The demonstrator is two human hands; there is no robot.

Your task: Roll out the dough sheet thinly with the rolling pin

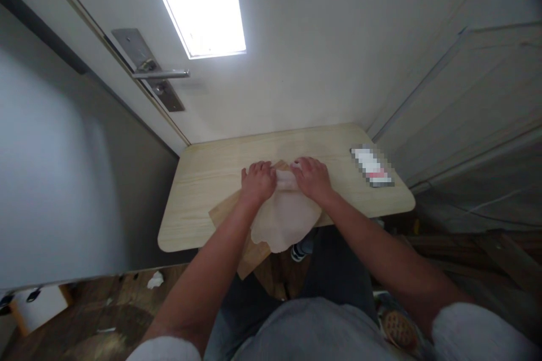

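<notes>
A thin, pale pinkish sheet (292, 217) with a rounded, wavy lower edge hangs partly over the near edge of the table. Its far edge looks folded or rolled into a band between my hands. My left hand (259, 179) is closed on the left end of that band, fingers curled over it. On the right end, my right hand (312, 177) grips with bent fingers, its thumb side toward the middle. Beneath the sheet lies a brown paper piece (224, 210), its corners showing at the left, below and at the far side. My fingertips are partly hidden.
The small wooden-topped table (190, 192) stands against a white door with a metal handle (161, 74). A blurred-out flat item, perhaps a phone (372, 166), lies at its right. Crumpled white tissue (155, 280) is on the floor. My legs are under the near edge.
</notes>
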